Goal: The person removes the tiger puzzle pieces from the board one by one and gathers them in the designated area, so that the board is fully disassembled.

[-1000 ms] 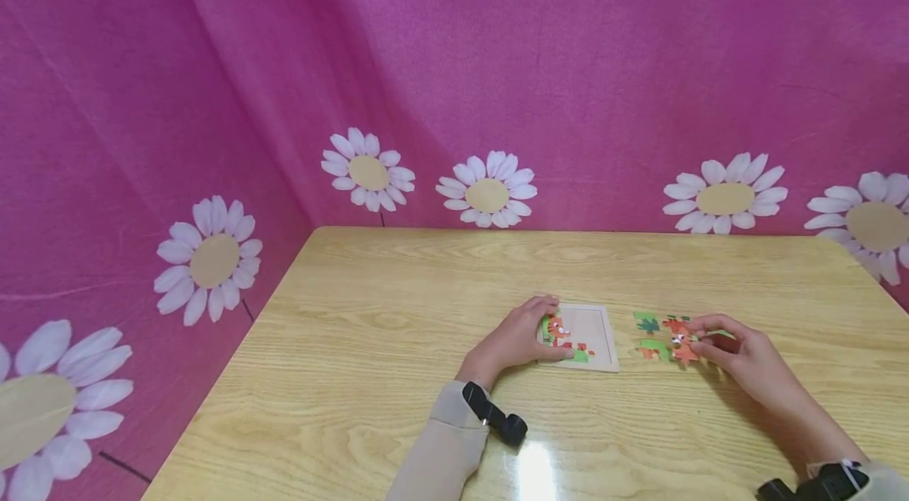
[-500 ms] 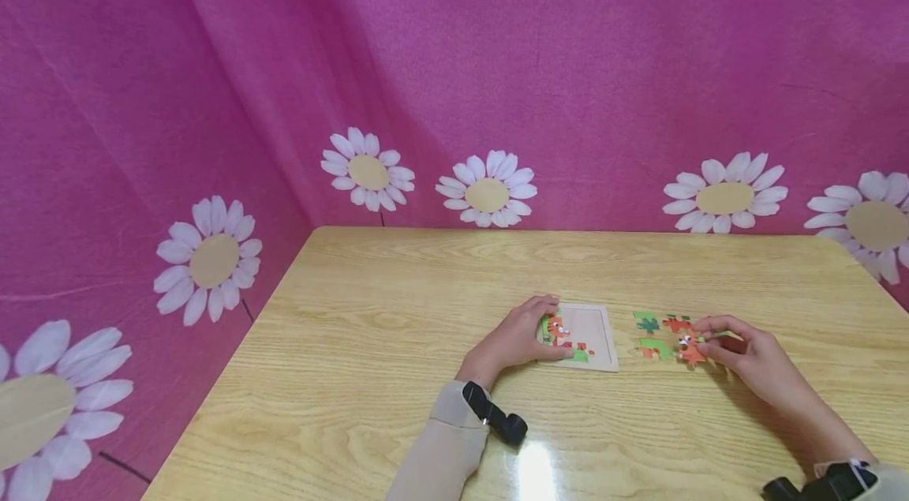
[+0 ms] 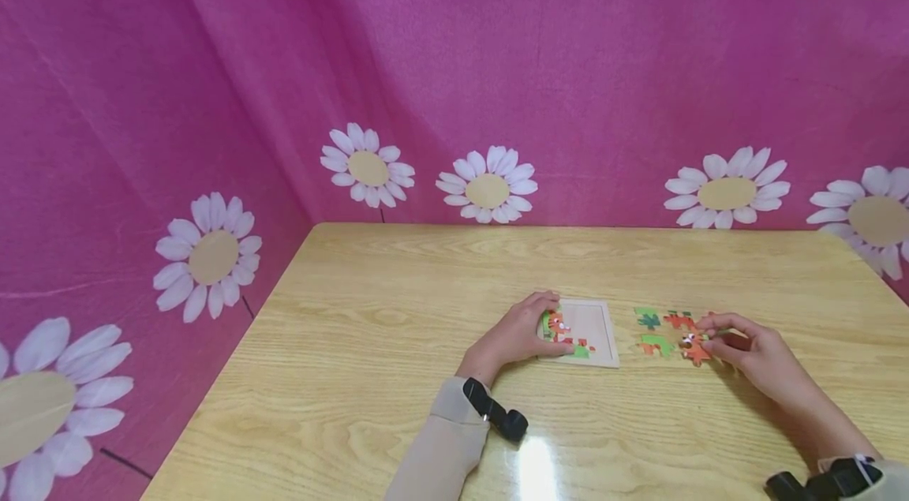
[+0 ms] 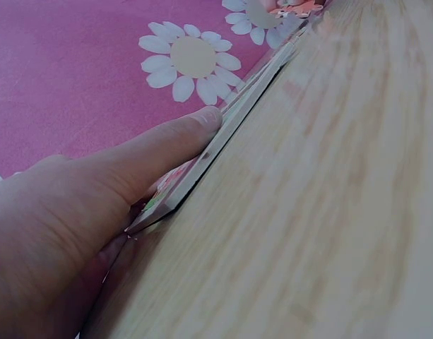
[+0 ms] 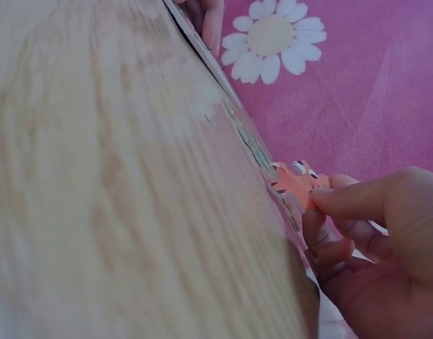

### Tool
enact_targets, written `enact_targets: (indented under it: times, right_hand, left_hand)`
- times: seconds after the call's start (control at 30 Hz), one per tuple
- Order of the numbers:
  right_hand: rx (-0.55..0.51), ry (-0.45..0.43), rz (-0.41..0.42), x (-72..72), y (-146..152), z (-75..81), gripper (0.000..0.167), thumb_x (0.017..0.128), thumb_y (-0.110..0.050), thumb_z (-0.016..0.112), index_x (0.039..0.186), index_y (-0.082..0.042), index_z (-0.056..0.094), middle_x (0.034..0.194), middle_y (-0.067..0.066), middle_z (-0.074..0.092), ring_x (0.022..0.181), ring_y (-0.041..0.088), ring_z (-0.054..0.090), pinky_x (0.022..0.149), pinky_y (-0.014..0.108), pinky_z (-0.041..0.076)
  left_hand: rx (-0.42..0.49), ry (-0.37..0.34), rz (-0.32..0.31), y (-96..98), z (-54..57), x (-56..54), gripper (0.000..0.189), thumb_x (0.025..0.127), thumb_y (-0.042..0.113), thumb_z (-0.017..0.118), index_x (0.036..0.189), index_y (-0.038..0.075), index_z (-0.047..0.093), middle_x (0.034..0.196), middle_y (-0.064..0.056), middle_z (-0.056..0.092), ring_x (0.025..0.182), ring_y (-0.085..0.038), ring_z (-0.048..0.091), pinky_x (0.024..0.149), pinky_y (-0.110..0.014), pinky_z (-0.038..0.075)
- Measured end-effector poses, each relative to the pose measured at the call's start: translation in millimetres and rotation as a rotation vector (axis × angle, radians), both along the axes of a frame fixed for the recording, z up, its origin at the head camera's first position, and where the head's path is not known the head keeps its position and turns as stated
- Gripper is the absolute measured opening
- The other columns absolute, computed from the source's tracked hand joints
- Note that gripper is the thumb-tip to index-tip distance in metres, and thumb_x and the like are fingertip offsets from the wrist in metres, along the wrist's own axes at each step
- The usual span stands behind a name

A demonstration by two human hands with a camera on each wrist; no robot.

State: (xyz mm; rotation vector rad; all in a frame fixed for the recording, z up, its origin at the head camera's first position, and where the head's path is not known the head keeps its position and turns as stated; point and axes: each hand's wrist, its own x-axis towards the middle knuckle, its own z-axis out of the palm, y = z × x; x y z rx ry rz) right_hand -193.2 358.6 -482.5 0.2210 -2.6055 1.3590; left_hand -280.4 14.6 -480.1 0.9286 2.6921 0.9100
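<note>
My left hand (image 3: 510, 337) holds the left side of a shallow jigsaw tray (image 3: 610, 335), its thumb along the near edge and its fingers at the far left corner. Inside the tray, several orange, red and green puzzle pieces (image 3: 582, 350) lie along the left and near sides, partly hidden by the hand. To the right, my right hand (image 3: 760, 359) pinches an orange puzzle piece (image 3: 693, 348) with white and black marks between thumb and fingers. In the right wrist view this piece (image 5: 295, 181) is tilted up, close over the table's other pieces.
Between tray and right hand lie a green piece (image 3: 647, 318), a green-and-orange piece (image 3: 657, 343) and a red-orange piece (image 3: 678, 319). The wood-grain table (image 3: 398, 304) reaches back to a pink cloth (image 3: 596, 75) with white flowers.
My right hand has drawn slightly to the right with the orange piece, away from the loose pieces. My left hand keeps its place on the tray.
</note>
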Motion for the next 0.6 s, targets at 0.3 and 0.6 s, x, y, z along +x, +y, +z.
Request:
enact_targets:
  times: [0.3,0.6]
  right_hand:
    - [0.111,0.037,-0.047,-1.2,-3.3,-1.0,0.017,0.09,-0.003,0.067,0.106,0.002,0.065,0.1,-0.04,0.048,0.08,-0.017,0.051,0.062,0.008,0.045]
    - [0.184,0.012,-0.054,-2.1,-2.4,-2.1,0.014,0.092,-0.007,0.066,0.105,-0.002,0.068,0.098,-0.021,0.059,0.083,-0.019,0.048,0.065,0.006,0.044]
  left_hand:
    - [-0.001,0.008,-0.005,-0.5,-0.7,0.0,0.078,0.08,0.049,0.077,0.143,0.012,0.048,0.155,0.001,0.04,0.144,-0.016,0.039,0.12,-0.028,0.032]
    - [-0.004,0.005,-0.003,-0.1,0.8,0.0,0.079,0.08,0.049,0.077,0.144,0.013,0.047,0.155,0.002,0.04,0.143,-0.016,0.039,0.12,-0.029,0.033]
